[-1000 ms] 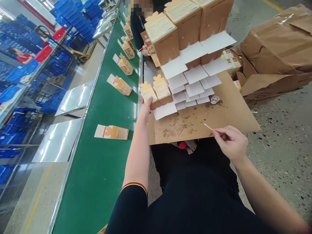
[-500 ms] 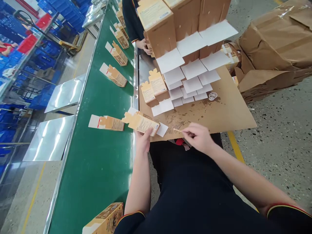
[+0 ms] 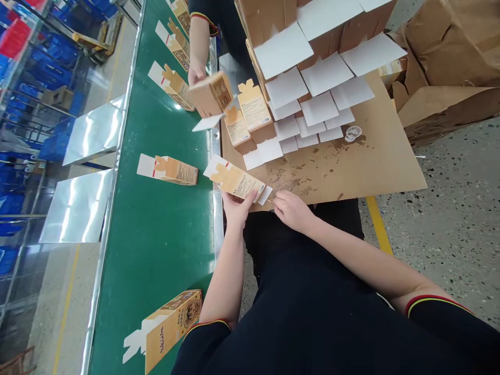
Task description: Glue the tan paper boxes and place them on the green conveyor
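Observation:
My left hand (image 3: 236,209) grips a small printed carton (image 3: 236,180), its flaps open at both ends, tilted over the front corner of the cardboard-covered table (image 3: 332,182). Pinched in the fingers of my right hand (image 3: 292,210) is a thin pale stick (image 3: 270,201); its tip is close to the carton's near white flap, and I cannot tell if they touch. Two upright cartons (image 3: 255,107) stand behind, beside a tall stack of brown boxes with white flaps (image 3: 319,108). A small clear cup (image 3: 353,134) rests on the table among wet spots.
A green conveyor belt (image 3: 164,229) runs along my left, bearing several cartons, including one close by (image 3: 172,325). Across the table's far corner, a co-worker's hand (image 3: 197,74) holds another carton (image 3: 213,96). Large brown packaging (image 3: 457,67) lies at the right.
My right hand has brought the stick left, up to the held carton's near end. The co-worker's hand has moved over the belt's edge with a carton. The view has shifted, and belt cartons appear higher.

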The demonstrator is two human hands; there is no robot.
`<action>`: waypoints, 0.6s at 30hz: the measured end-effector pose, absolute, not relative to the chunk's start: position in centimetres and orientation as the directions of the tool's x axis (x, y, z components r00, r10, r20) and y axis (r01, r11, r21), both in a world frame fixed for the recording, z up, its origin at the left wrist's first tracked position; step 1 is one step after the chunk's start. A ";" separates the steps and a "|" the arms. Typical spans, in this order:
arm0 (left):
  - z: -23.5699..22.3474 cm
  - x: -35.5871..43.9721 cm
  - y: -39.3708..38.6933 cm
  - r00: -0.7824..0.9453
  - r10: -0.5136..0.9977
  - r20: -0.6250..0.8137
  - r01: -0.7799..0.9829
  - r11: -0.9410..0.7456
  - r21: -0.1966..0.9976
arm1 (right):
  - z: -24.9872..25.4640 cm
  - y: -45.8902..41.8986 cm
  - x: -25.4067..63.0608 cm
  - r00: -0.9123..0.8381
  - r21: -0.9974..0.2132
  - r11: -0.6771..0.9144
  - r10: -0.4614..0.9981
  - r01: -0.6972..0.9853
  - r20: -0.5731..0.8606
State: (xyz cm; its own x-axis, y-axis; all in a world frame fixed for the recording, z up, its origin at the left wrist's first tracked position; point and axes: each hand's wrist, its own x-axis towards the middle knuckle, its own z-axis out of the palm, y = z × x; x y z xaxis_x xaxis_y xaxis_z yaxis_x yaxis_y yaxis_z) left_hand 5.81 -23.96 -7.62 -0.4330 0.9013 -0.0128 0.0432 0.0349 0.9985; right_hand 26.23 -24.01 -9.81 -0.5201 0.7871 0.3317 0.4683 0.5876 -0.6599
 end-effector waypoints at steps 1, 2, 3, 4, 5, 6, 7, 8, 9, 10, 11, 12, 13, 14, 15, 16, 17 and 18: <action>-7.6 5.9 -24.0 -0.432 0.902 -0.014 0.057 0.043 0.997 | -9.6 -24.3 26.2 -0.522 -0.664 0.601 0.776 0.445 0.353; -7.6 5.9 -24.1 -0.427 0.904 -0.015 0.073 0.051 0.996 | -9.4 -24.7 26.4 -0.512 -0.671 0.609 0.771 0.423 0.378; -7.5 5.9 -24.3 -0.416 0.909 -0.014 0.093 0.058 0.994 | -9.2 -25.0 26.6 -0.489 -0.679 0.611 0.774 0.408 0.402; -7.3 5.9 -24.4 -0.405 0.914 -0.012 0.120 0.066 0.991 | -8.9 -25.4 27.1 -0.457 -0.688 0.606 0.782 0.400 0.423; -7.2 5.9 -24.6 -0.396 0.918 -0.008 0.153 0.075 0.985 | -8.7 -25.9 27.7 -0.419 -0.697 0.596 0.795 0.400 0.439; -7.1 5.9 -24.7 -0.392 0.920 -0.005 0.191 0.087 0.978 | -8.4 -26.3 28.4 -0.381 -0.706 0.582 0.808 0.403 0.449; -7.1 6.0 -24.9 -0.395 0.919 -0.001 0.231 0.100 0.968 | -8.2 -26.7 29.2 -0.344 -0.718 0.564 0.823 0.408 0.451; -7.1 6.1 -25.1 -0.405 0.914 0.010 0.269 0.109 0.957 | -8.0 -27.1 30.1 -0.312 -0.732 0.542 0.839 0.411 0.446; -7.2 6.2 -25.3 -0.415 0.910 0.023 0.302 0.114 0.947 | -7.8 -27.5 30.9 -0.283 -0.748 0.520 0.853 0.412 0.437; -7.4 6.4 -25.5 -0.421 0.906 0.039 0.331 0.114 0.937 | -7.6 -27.8 31.7 -0.257 -0.765 0.495 0.868 0.411 0.424; -7.6 6.5 -25.6 -0.424 0.904 0.058 0.358 0.108 0.927 | -7.5 -28.1 32.3 -0.232 -0.782 0.469 0.883 0.410 0.408; -7.8 6.7 -25.7 -0.424 0.902 0.079 0.383 0.100 0.918 | -7.4 -28.4 32.9 -0.208 -0.797 0.445 0.896 0.409 0.393; -7.9 6.8 -25.9 -0.422 0.901 0.099 0.410 0.092 0.908 | -7.3 -28.7 33.4 -0.187 -0.809 0.423 0.906 0.409 0.379; -8.1 6.9 -26.0 -0.419 0.901 0.114 0.437 0.090 0.895 | -7.3 -28.9 33.7 -0.168 -0.818 0.404 0.915 0.410 0.368; -8.2 6.9 -26.1 -0.417 0.900 0.125 0.465 0.093 0.881 | -7.2 -29.1 34.0 -0.151 -0.826 0.386 0.922 0.411 0.356; -8.2 6.9 -26.1 -0.415 0.900 0.135 0.489 0.096 0.867 | -7.2 -29.3 34.1 -0.138 -0.832 0.371 0.928 0.411 0.346; -8.3 6.9 -26.2 -0.414 0.899 0.142 0.507 0.098 0.856 | -7.1 -29.5 34.2 -0.128 -0.838 0.359 0.933 0.411 0.337; -8.3 7.0 -26.2 -0.412 0.899 0.147 0.518 0.099 0.849 | -7.1 -29.6 34.3 -0.121 -0.842 0.348 0.937 0.411 0.328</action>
